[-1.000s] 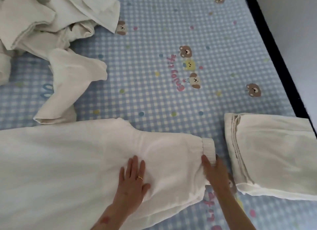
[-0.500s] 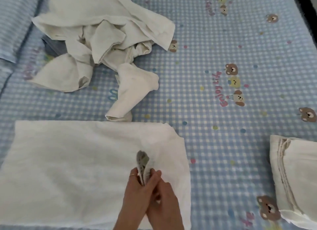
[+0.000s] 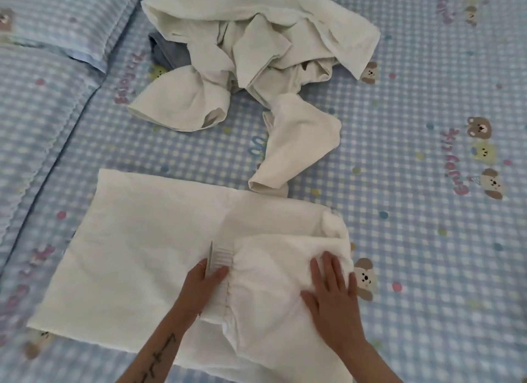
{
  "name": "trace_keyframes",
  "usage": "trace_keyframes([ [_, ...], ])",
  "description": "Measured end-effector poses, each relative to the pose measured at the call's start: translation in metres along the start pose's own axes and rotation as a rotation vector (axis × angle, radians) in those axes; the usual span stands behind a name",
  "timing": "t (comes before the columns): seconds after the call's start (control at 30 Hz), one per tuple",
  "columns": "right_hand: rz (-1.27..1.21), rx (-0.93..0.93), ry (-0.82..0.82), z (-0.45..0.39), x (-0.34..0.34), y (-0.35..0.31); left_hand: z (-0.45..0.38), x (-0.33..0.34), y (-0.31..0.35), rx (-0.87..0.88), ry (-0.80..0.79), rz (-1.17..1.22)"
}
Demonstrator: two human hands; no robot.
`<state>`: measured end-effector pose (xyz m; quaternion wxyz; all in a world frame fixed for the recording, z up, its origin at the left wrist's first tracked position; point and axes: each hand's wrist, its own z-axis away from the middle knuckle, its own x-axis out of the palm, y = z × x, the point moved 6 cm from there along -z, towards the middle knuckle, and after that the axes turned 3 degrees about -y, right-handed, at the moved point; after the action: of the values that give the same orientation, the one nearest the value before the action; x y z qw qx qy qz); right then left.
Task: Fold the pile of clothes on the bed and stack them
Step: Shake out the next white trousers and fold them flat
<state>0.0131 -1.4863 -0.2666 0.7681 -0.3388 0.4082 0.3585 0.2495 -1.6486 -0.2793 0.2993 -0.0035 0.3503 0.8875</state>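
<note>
Pillows (image 3: 51,20): two, in blue-checked covers, at the far left edge of the bed.
Bed (image 3: 427,240): covered by a blue-and-white checked sheet printed with bears and pink lettering.
White garment (image 3: 142,254): lies flat on the near part of the bed; its right end, with a gathered elastic band, is folded back over the middle.
Left hand (image 3: 204,282): fingers and thumb pinch the gathered band of the white garment near its centre, lifting that edge slightly.
Pile of clothes (image 3: 256,40): unfolded, crumpled white pieces on the far middle of the bed, beyond the white garment; one loose end trails down to just beside the garment's far edge.
Grey item (image 3: 168,54): partly hidden under the left side of the pile.
Right hand (image 3: 333,291): fingers spread and straight, palm pressed flat on the folded-over right portion of the white garment.
</note>
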Motion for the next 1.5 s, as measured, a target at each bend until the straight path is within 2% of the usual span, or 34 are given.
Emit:
trace_keyframes([
  [0.1, 0.027, 0.029, 0.015, -0.010, 0.000, -0.016, -0.016, -0.005, 0.008, 0.068, 0.044, -0.113],
  [0.17, 0.023, -0.040, 0.028, -0.014, -0.001, -0.038, -0.012, -0.013, 0.013, 0.115, 0.181, -0.246],
  [0.23, 0.059, -0.110, 0.026, -0.025, 0.003, -0.053, 0.005, -0.014, 0.021, 0.328, 0.426, -0.540],
  [0.27, 0.076, -0.125, 0.023, -0.031, 0.007, -0.055, 0.016, -0.002, 0.023, 0.476, 0.442, -0.722],
  [0.33, 0.119, -0.126, -0.012, -0.048, 0.019, -0.053, 0.027, 0.030, 0.005, 0.686, 0.285, -1.013],
  [0.4, 0.188, -0.117, -0.053, -0.061, 0.031, -0.050, 0.022, 0.035, -0.023, 0.701, 0.165, -1.126],
  [0.57, 0.252, -0.224, -0.026, -0.066, 0.025, -0.031, 0.004, 0.014, -0.048, 0.657, 0.114, -1.117],
  [0.7, 0.240, -0.101, -0.001, -0.087, -0.011, 0.018, -0.001, 0.007, -0.060, 0.630, 0.110, -1.058],
  [0.8, 0.017, -0.054, -0.022, -0.117, -0.028, 0.035, -0.007, 0.007, -0.065, 0.626, 0.122, -1.049],
  [0.87, -0.171, -0.014, 0.030, -0.131, -0.050, 0.037, -0.009, 0.007, -0.067, 0.637, 0.131, -1.038],
  [0.97, -0.208, -0.135, 0.195, -0.134, -0.097, 0.031, -0.009, 0.008, -0.071, 0.654, 0.141, -1.010],
  [1.0, -0.223, -0.191, 0.185, -0.135, -0.108, 0.028, -0.010, 0.007, -0.072, 0.655, 0.152, -0.998],
  [1.03, -0.266, -0.224, 0.112, -0.137, -0.114, 0.025, -0.011, 0.008, -0.072, 0.656, 0.165, -0.991],
  [1.1, -0.339, -0.244, -0.174, -0.145, -0.110, 0.017, -0.012, 0.008, -0.073, 0.658, 0.182, -0.991],
  [1.17, -0.176, -0.347, -0.424, -0.148, -0.096, 0.012, -0.013, 0.010, -0.076, 0.665, 0.196, -1.003],
  [1.27, 0.262, -0.629, -0.475, -0.145, -0.083, 0.020, -0.014, 0.009, -0.078, 0.663, 0.231, -1.022],
  [1.4, 0.247, -0.634, -0.419, -0.152, -0.089, 0.054, -0.011, 0.010, -0.075, 0.648, 0.247, -1.049],
  [1.5, 0.186, -0.671, -0.447, -0.159, -0.083, 0.066, -0.009, 0.010, -0.071, 0.637, 0.259, -1.074],
])
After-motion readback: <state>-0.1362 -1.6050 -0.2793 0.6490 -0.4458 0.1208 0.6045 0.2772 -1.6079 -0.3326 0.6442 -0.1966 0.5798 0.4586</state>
